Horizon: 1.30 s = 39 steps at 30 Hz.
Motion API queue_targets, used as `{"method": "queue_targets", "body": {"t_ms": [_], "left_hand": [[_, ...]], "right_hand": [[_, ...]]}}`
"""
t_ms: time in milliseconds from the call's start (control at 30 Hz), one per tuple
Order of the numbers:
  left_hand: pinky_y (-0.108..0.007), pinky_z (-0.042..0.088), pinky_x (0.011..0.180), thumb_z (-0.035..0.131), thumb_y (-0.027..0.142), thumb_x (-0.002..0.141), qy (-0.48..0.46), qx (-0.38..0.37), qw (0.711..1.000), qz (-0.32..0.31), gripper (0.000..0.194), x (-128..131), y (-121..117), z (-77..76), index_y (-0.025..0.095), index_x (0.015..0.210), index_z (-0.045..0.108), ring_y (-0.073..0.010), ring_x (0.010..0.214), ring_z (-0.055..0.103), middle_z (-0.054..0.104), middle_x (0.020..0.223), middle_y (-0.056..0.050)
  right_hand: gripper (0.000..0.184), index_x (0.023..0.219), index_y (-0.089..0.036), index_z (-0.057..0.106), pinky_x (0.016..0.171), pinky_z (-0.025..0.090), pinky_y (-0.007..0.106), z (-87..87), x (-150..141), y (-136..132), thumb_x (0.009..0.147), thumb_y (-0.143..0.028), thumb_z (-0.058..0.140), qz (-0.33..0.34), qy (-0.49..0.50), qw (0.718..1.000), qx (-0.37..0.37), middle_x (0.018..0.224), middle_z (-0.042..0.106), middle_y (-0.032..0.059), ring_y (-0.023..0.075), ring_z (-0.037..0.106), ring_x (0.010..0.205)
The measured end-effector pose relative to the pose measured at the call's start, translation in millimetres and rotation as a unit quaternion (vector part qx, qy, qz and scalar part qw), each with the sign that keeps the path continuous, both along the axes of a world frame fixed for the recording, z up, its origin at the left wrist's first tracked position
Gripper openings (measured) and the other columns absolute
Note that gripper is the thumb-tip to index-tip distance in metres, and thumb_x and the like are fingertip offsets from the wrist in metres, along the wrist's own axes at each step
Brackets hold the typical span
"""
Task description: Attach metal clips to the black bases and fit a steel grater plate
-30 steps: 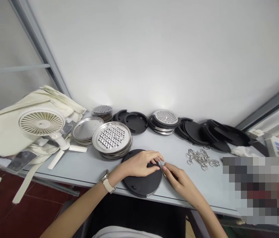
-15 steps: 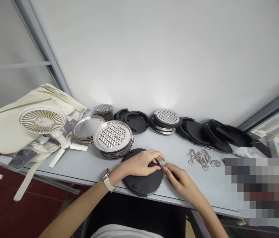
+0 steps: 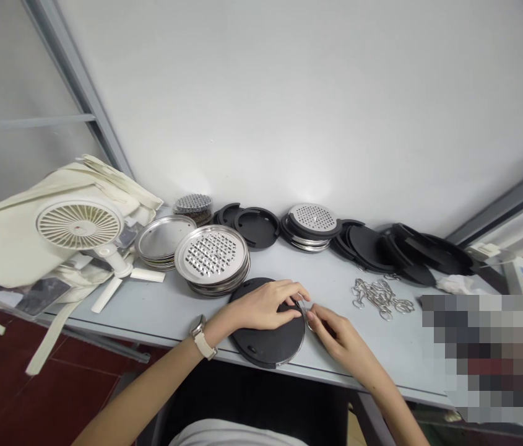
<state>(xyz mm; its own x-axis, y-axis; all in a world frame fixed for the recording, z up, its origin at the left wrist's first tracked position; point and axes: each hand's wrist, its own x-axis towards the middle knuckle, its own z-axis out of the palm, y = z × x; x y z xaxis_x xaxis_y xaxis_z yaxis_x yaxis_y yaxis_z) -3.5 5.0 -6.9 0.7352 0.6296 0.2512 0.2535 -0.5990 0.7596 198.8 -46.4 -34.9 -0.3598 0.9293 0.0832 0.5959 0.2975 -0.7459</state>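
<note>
- At the tabletop's [image 3: 330, 288] front edge, a black disc [image 3: 273, 348] lies flat, its near rim reaching that edge.
- The left hand [image 3: 270, 305], a watch [image 3: 202, 338] at its wrist, rests across the disc, fingers curled over the right-hand rim; whether they grip anything cannot be told.
- The right hand [image 3: 335, 331], just off that rim, pinches a metal ring [image 3: 306, 316] between thumb and forefinger.
- Open tabletop separates the right hand from a pile of rings [image 3: 382, 297] farther right.
- Immediately left of the disc's far rim stands a stack of graters [image 3: 212, 255], leaving little room there.
- Beyond its left side sit steel plates [image 3: 165, 238], a white fan [image 3: 80, 227] and a pale bag [image 3: 15, 229].
- Along the wall [image 3: 289, 105], black trays [image 3: 256, 227] and a grater-topped stack [image 3: 314, 218] line the rear, with tabletop between them and the hands.
</note>
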Motion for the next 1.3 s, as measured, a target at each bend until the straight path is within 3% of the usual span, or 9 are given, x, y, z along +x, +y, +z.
{"method": "queue_targets", "body": {"t_ms": [633,933,1300], "left_hand": [[-0.028,0.050,0.081,0.058,0.015,0.082,-0.002,0.011,1.000,0.014,0.027,0.6,-0.5,0.0,0.020,0.108,0.053,-0.0152,0.088,0.062,0.057,0.109,-0.006],[-0.027,0.046,0.079,0.063,0.024,0.079,0.033,0.051,0.995,0.075,0.027,-0.8,-2.5,0.2,0.020,0.104,0.055,-0.0151,0.087,0.057,0.053,0.098,-0.003],[-0.024,0.041,0.068,0.061,0.023,0.079,0.058,0.050,0.995,0.068,0.017,-0.1,-0.8,-0.9,0.019,0.094,0.054,-0.0118,0.073,0.051,0.051,0.085,0.001]], "right_hand": [[0.032,0.071,-0.021,0.038,0.059,0.033,0.024,0.9,0.9,0.3,0.098,-0.037,0.034,0.000,0.010,1.000,-0.010,0.066,0.040,-0.0040,0.0127,0.040,0.061],[0.033,0.070,-0.021,0.037,0.058,0.033,0.024,2.5,-0.8,0.2,0.098,-0.037,0.034,-0.005,0.002,1.000,-0.014,0.065,0.041,-0.0040,0.0129,0.041,0.061],[0.034,0.070,-0.021,0.037,0.058,0.032,0.024,1.1,-1.9,6.9,0.098,-0.039,0.033,0.012,-0.010,1.000,-0.026,0.064,0.041,-0.0044,0.0129,0.041,0.061]]}}
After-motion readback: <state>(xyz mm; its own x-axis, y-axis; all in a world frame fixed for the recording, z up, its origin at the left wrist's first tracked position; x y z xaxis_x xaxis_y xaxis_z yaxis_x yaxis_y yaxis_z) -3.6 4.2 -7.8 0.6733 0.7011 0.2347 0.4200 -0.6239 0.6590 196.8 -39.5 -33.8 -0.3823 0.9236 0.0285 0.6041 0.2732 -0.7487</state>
